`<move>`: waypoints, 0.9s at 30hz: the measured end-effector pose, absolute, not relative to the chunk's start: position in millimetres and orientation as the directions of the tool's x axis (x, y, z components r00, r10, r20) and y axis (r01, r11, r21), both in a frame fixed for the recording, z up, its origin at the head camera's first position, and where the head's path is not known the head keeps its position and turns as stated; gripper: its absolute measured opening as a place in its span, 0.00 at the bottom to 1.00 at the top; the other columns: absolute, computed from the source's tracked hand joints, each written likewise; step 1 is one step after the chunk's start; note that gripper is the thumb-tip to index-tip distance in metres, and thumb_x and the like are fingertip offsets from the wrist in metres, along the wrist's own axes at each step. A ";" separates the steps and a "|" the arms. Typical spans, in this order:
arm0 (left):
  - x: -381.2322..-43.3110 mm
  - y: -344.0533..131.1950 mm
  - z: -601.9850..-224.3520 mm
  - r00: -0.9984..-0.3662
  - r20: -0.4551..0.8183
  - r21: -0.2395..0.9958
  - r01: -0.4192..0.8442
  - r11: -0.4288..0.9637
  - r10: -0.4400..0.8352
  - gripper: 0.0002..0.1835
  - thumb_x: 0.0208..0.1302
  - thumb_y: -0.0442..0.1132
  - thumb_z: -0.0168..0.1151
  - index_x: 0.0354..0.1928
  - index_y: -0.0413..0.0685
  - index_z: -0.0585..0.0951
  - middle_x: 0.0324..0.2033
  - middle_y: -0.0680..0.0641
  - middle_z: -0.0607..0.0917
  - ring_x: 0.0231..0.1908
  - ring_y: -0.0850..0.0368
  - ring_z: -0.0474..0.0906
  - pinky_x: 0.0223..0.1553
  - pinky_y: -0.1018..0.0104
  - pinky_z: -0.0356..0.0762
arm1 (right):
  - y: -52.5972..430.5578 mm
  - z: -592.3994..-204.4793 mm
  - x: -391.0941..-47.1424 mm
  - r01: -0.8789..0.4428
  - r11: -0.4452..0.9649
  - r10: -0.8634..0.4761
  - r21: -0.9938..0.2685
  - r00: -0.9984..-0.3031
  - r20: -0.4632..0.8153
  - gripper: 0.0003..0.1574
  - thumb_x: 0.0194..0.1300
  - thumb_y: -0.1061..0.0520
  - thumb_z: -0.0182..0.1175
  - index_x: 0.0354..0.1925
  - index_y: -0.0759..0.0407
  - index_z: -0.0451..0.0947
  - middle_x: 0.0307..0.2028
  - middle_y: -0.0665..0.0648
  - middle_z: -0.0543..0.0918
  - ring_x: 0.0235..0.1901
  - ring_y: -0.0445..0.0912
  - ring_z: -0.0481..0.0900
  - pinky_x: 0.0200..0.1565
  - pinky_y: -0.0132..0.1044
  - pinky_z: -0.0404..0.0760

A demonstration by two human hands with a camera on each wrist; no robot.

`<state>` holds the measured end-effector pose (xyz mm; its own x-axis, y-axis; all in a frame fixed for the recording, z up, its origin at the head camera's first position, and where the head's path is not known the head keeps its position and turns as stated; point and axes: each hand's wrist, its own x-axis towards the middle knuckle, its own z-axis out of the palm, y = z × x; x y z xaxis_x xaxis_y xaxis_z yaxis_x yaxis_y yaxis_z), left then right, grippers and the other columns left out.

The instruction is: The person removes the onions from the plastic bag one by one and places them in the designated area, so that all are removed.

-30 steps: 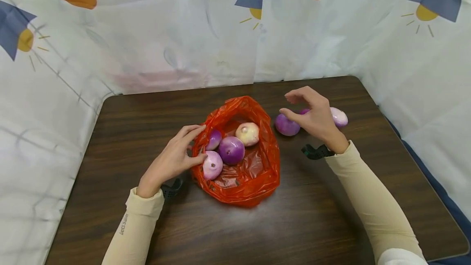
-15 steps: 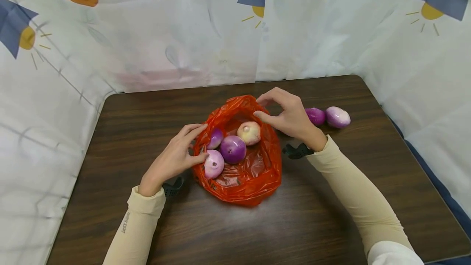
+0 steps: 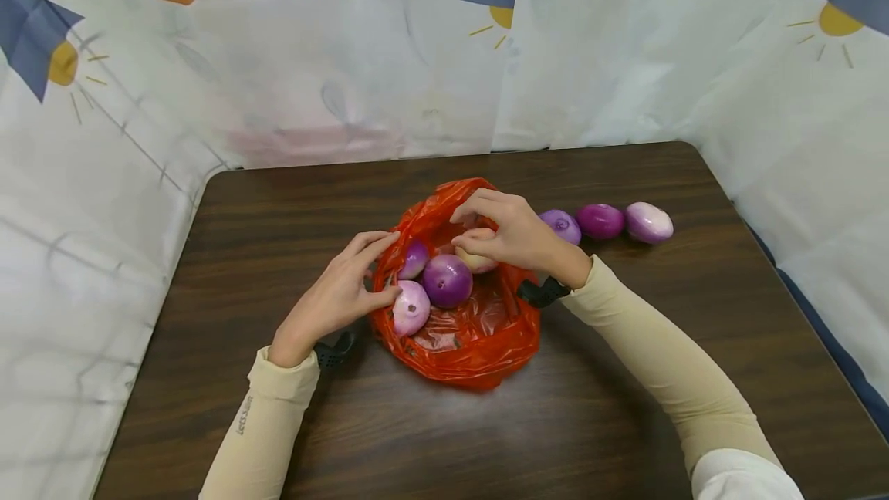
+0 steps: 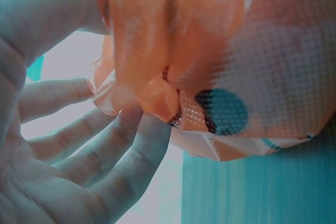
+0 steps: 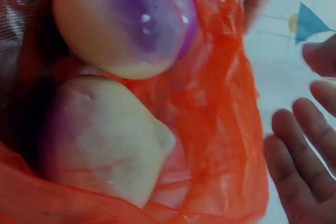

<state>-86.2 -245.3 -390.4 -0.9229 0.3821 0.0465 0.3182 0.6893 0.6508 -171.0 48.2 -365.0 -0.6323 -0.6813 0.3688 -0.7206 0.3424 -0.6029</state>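
A red plastic bag [image 3: 503, 346] stands wide-mouthed at the table's middle, with several peeled red onions inside. Its left rim lies between the thumb and fingers of my left hand [image 3: 333, 295]; in the left wrist view the thumb is on one side of the plastic and the fingers [image 4: 134, 161] on the other. Over the bag's far right rim is my right hand [image 3: 517, 234], its fingers loosely bent with nothing between them. Below it sits a pale onion [image 5: 107, 140], partly hidden in the head view. A purple onion [image 3: 447, 282] and a pinkish one [image 3: 411, 308] lie beside it.
Right of the bag, three onions lie in a row: a light purple one [image 3: 564, 227] partly behind my right hand, a deep purple one [image 3: 600, 221] and a whitish one [image 3: 649, 223]. The dark wooden table [image 3: 444, 446] backs onto a white printed curtain [image 3: 299, 60].
My right hand has moved left from over the row of onions to above the bag's mouth, covering part of the pale onion. My left hand stays at the bag's rim.
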 end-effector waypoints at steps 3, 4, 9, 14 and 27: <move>-86.6 -244.8 -389.8 -0.920 0.053 0.644 0.328 0.691 0.388 0.43 0.61 0.43 0.75 0.77 0.51 0.67 0.71 0.44 0.69 0.54 0.48 0.78 0.53 0.51 0.85 | 46.4 -368.4 -171.4 -0.710 0.350 -0.730 -0.611 -0.615 0.297 0.15 0.63 0.57 0.72 0.48 0.56 0.84 0.46 0.56 0.86 0.45 0.50 0.85 0.50 0.48 0.88; -86.6 -244.7 -389.6 -0.920 0.054 0.642 0.330 0.692 0.389 0.43 0.61 0.43 0.75 0.77 0.51 0.67 0.71 0.44 0.69 0.54 0.48 0.78 0.53 0.51 0.85 | 45.7 -369.4 -171.4 -0.707 0.352 -0.743 -0.613 -0.609 0.276 0.15 0.63 0.57 0.72 0.49 0.56 0.84 0.46 0.55 0.86 0.46 0.49 0.84 0.51 0.48 0.87; -86.5 -245.0 -389.7 -0.919 0.050 0.639 0.330 0.695 0.391 0.43 0.62 0.43 0.74 0.77 0.51 0.67 0.72 0.44 0.69 0.54 0.48 0.78 0.53 0.51 0.85 | 43.3 -376.3 -171.3 -0.696 0.340 -0.793 -0.632 -0.574 0.206 0.18 0.63 0.55 0.72 0.51 0.55 0.84 0.48 0.55 0.86 0.48 0.50 0.83 0.53 0.47 0.87; -86.2 -246.1 -389.2 -0.921 0.045 0.638 0.324 0.699 0.387 0.43 0.62 0.43 0.74 0.78 0.51 0.67 0.72 0.44 0.69 0.55 0.48 0.77 0.53 0.50 0.85 | 41.6 -383.4 -170.2 -0.691 0.345 -0.826 -0.636 -0.545 0.144 0.26 0.60 0.51 0.77 0.54 0.54 0.82 0.50 0.57 0.84 0.50 0.51 0.82 0.55 0.45 0.86; -86.2 -247.2 -387.1 -0.926 0.040 0.639 0.313 0.703 0.377 0.43 0.61 0.42 0.75 0.77 0.51 0.68 0.72 0.44 0.69 0.57 0.47 0.78 0.55 0.50 0.85 | 36.4 -395.0 -169.5 -0.678 0.360 -0.867 -0.641 -0.497 0.039 0.38 0.54 0.50 0.81 0.61 0.52 0.79 0.58 0.53 0.80 0.58 0.47 0.80 0.62 0.45 0.83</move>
